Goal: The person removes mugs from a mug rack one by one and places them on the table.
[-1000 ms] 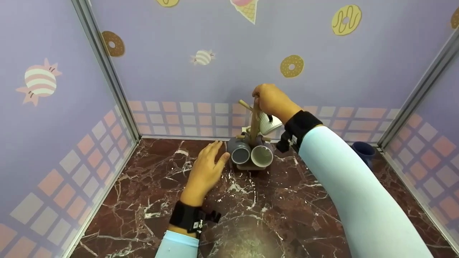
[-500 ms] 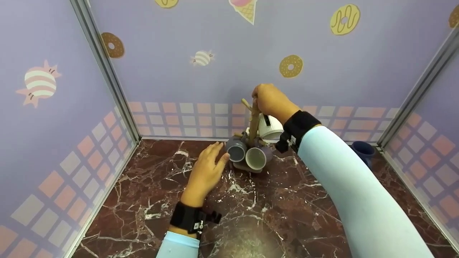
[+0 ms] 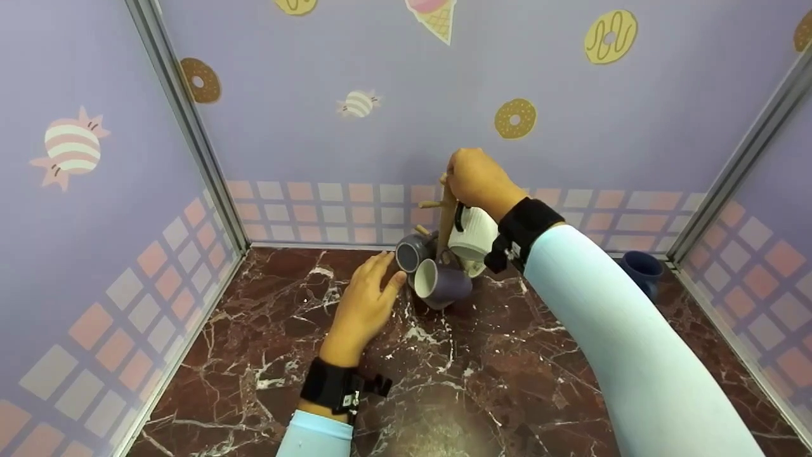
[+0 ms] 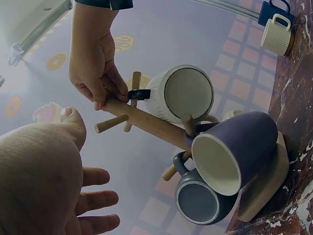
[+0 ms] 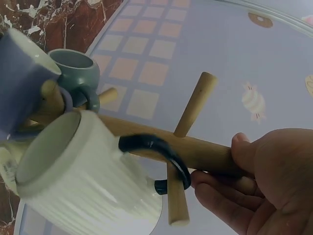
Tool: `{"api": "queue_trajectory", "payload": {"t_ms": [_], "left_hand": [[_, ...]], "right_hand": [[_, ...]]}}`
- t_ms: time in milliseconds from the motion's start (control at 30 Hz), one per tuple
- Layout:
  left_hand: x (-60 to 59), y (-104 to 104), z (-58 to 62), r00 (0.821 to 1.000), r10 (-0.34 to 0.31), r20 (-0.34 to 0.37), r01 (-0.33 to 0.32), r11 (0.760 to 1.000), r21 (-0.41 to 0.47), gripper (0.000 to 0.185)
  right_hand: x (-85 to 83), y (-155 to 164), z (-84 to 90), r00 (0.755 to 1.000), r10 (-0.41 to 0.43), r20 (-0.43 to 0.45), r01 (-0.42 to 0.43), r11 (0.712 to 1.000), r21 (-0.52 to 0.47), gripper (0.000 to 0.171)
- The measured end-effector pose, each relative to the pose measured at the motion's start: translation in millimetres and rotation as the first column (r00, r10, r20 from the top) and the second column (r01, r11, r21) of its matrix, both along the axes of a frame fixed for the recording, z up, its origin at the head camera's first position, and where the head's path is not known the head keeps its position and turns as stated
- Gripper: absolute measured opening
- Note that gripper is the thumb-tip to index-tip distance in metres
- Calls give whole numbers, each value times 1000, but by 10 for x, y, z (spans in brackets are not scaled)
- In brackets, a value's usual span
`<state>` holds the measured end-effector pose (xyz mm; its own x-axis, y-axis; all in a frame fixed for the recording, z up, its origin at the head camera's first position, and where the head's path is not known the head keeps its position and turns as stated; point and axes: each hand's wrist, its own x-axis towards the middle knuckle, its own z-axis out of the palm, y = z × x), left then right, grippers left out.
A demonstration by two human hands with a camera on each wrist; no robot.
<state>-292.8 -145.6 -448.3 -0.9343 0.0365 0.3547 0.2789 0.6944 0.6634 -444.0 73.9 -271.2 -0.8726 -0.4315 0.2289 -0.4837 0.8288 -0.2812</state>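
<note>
A wooden mug tree (image 3: 448, 222) stands near the back wall. My right hand (image 3: 479, 181) grips the top of its post (image 5: 210, 155), fingers and thumb curled round the wood. On an upper peg hangs a white ribbed mug (image 5: 93, 171) by its dark handle. Lower down hang a purple mug (image 4: 244, 147) with a cream inside and a grey-blue mug (image 4: 198, 200). Part of another cream mug (image 5: 7, 164) shows low behind them. My left hand (image 3: 365, 301) is held beside the grey-blue mug, fingers extended and holding nothing.
A dark blue mug (image 3: 642, 270) stands at the back right, partly behind my right sleeve. Next to it in the left wrist view is a cream ribbed mug (image 4: 277, 38). Patterned walls enclose the dark red marbled tabletop (image 3: 266, 381) at the back and sides.
The mug tree has turned under my right hand. The purple and grey-blue mugs have swung left, and the white mug has come round toward the front right. My left hand has stayed put.
</note>
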Motion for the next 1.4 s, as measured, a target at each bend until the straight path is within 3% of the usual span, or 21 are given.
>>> {"api": "queue_trajectory", "payload": {"t_ms": [433,767,900,1133,1400], "left_hand": [[37,14,54,1000,-1,-27,2,1000,24,66],[142,69,178,994,-53,-96,57,998,39,70],[185,87,214,993,-75,-87,77,997,27,76],[196,105,223,995,-75,-63,75,997,2,67],[183,94,203,995,-73,-69,73,997,0,68]], "right_hand": [[38,-74,-33,995,-81,-59,80,997,-12,43],[40,-122,-78,989,-110,-96,107,993,-43,45],[42,-162,-102,986,-133,-96,128,990,-59,43],[63,-217,-117,984,-167,-58,161,982,-102,42],[52,-235,-144,979,-181,-89,168,976,-136,43]]}}
